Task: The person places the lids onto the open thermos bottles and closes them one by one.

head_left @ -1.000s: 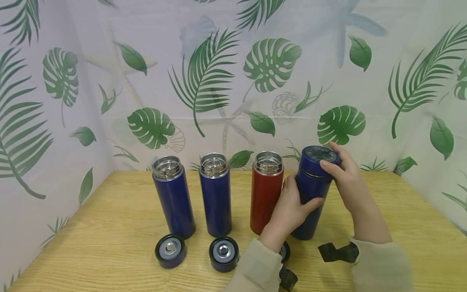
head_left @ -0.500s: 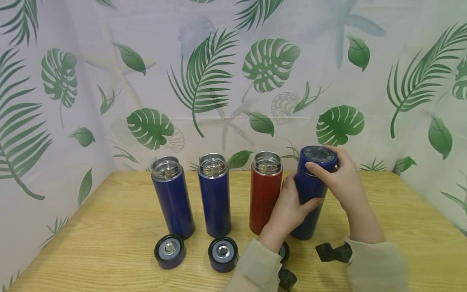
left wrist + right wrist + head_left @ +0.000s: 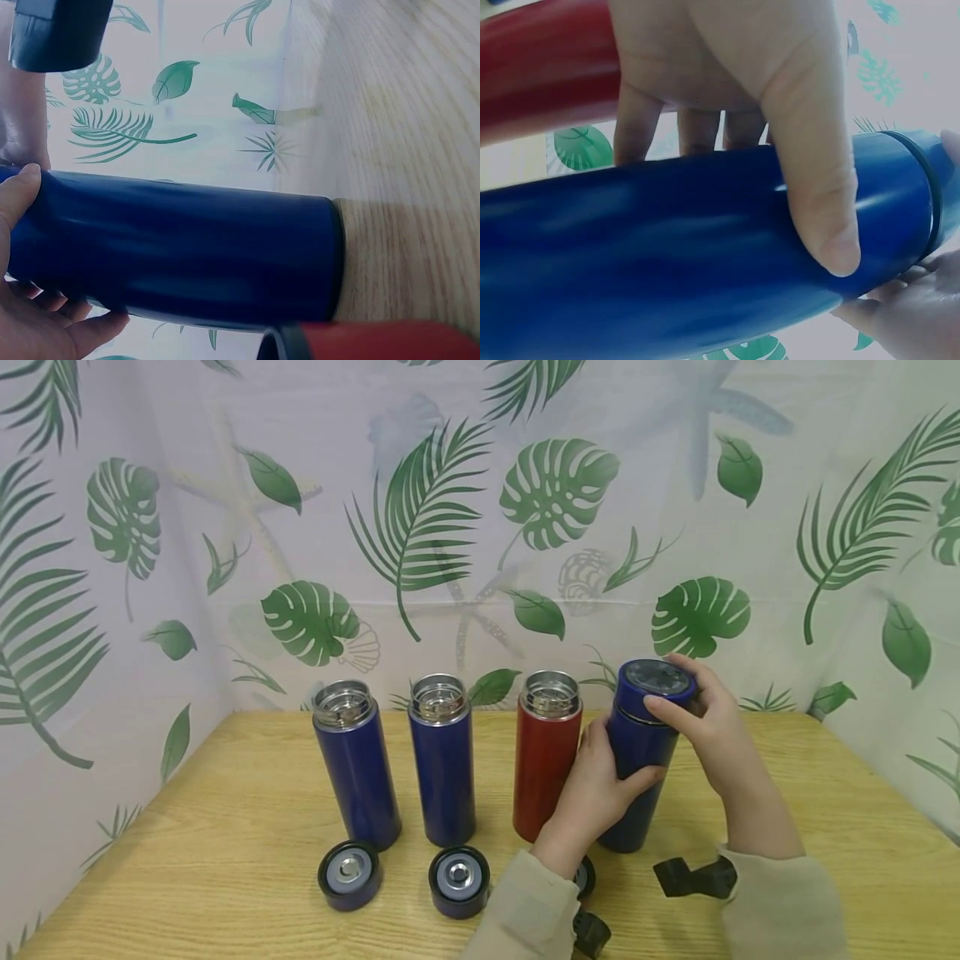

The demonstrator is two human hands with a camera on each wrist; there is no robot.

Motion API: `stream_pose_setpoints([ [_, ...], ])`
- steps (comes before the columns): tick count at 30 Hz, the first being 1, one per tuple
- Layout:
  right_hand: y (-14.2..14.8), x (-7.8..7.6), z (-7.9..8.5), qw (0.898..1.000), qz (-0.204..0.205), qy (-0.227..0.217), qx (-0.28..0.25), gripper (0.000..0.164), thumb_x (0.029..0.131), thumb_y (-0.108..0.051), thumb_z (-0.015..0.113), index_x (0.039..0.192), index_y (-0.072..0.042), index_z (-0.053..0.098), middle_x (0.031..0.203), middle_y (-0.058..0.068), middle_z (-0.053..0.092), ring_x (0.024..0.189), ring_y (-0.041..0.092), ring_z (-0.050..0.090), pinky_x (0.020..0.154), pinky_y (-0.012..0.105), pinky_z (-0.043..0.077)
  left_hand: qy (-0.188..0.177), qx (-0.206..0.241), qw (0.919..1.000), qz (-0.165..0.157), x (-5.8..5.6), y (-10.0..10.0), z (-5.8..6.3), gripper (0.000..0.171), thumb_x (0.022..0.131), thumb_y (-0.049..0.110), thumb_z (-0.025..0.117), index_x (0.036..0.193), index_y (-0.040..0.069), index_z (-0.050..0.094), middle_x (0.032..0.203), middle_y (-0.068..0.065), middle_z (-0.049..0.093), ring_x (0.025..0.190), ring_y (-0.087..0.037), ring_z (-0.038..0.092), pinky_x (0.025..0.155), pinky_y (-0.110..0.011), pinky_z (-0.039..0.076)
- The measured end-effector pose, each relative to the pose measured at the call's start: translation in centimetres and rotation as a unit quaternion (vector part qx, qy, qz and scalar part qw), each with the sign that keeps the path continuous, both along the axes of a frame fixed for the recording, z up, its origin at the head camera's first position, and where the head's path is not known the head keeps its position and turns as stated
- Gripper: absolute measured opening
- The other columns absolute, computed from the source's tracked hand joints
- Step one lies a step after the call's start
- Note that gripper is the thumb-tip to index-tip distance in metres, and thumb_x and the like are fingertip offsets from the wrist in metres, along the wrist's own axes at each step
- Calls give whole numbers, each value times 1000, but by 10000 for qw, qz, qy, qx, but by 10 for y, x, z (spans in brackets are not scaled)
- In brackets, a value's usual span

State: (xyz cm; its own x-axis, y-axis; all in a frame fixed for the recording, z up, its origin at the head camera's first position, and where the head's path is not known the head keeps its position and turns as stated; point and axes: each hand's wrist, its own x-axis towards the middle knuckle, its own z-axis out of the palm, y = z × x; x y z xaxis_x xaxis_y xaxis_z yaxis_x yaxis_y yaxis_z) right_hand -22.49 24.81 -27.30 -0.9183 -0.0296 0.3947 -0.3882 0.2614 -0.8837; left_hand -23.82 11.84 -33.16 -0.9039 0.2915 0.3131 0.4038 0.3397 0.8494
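Note:
A blue thermos bottle [image 3: 630, 822] stands on the table at the right of a row. My left hand [image 3: 592, 789] grips its body below the neck, the thumb lying across the front. At the top, my right hand [image 3: 712, 727] holds the dark-topped blue lid [image 3: 656, 681], thumb on the near side and fingers round the far side. A thin seam shows between lid and body. In the left wrist view the bottle [image 3: 180, 247] reaches down to the wood. The right wrist view shows the left thumb and fingers on either side of the bottle [image 3: 667, 240].
Left of my hands stand a red bottle [image 3: 543, 760] and two blue bottles [image 3: 442, 777] [image 3: 358, 777], all without lids. Two upturned lids [image 3: 459, 881] [image 3: 350, 875] lie before the blue ones. Another lid [image 3: 583, 878] is partly hidden behind my left wrist. A leaf-patterned cloth [image 3: 465, 527] hangs behind.
My right hand swung its thumb left across the lid, then part of the way back to the right. The left hand and the bottles have stayed in place.

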Motion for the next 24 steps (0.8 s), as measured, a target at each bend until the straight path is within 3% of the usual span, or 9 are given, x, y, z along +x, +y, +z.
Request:
stream_pose_setpoints([
  [2, -1, 0, 1, 9997, -190, -36, 170, 66, 88, -16, 55, 140, -4, 16, 130, 23, 32, 107, 13, 43, 80, 17, 40, 10, -24, 10000, 1, 0, 0, 0, 70, 78, 30, 68, 132, 12, 28, 124, -2, 42, 111, -13, 46, 93, -34, 37],
  [8, -8, 0, 3, 9960, -779, -142, 425, 73, 83, -23, 63, 139, -4, 20, 128, 21, 35, 110, 31, 41, 88, 50, 36, 64, -56, 10000, -39, 0, -1, 0, 71, 78, 31, 67, 133, 12, 27, 126, -3, 41, 112, -14, 45, 93, -34, 36],
  [12, -9, 0, 2, 9954, -852, -97, 426, 73, 83, -27, 62, 138, -2, 21, 130, 24, 32, 113, 38, 38, 88, 56, 33, 87, -76, 9999, -27, 0, -1, 0, 70, 78, 31, 67, 132, 12, 27, 125, -3, 41, 112, -14, 45, 94, -34, 36],
  [14, -9, 0, 2, 9968, -730, -23, 318, 67, 87, -28, 55, 137, -1, 21, 131, 25, 31, 114, 37, 36, 91, 53, 32, 64, -68, 10000, -11, 0, -1, 0, 70, 78, 31, 67, 132, 11, 27, 125, -3, 42, 112, -14, 45, 94, -34, 36],
  [18, -4, 1, 0, 9995, -88, 185, -260, 57, 93, -26, 39, 138, 2, 18, 132, 23, 25, 119, 29, 30, 95, 29, 30, -34, -55, 10000, 19, 0, 0, 0, 71, 77, 32, 68, 132, 11, 27, 125, -2, 43, 112, -14, 45, 93, -35, 36],
  [21, 0, 0, -3, 9961, 378, 369, -708, 54, 94, -18, 38, 137, 6, 16, 128, 17, 27, 118, 20, 31, 89, 15, 31, -80, -54, 10000, 19, 1, 0, 0, 72, 77, 33, 67, 133, 11, 27, 125, -2, 42, 112, -13, 45, 93, -35, 36],
  [24, 2, -2, -4, 9928, 565, 549, -906, 52, 93, -11, 40, 134, 9, 17, 119, 10, 36, 110, 13, 38, 86, 15, 34, -92, -29, 10000, -2, 1, 0, 1, 72, 77, 33, 67, 133, 12, 27, 125, -1, 42, 112, -13, 45, 93, -35, 36],
])
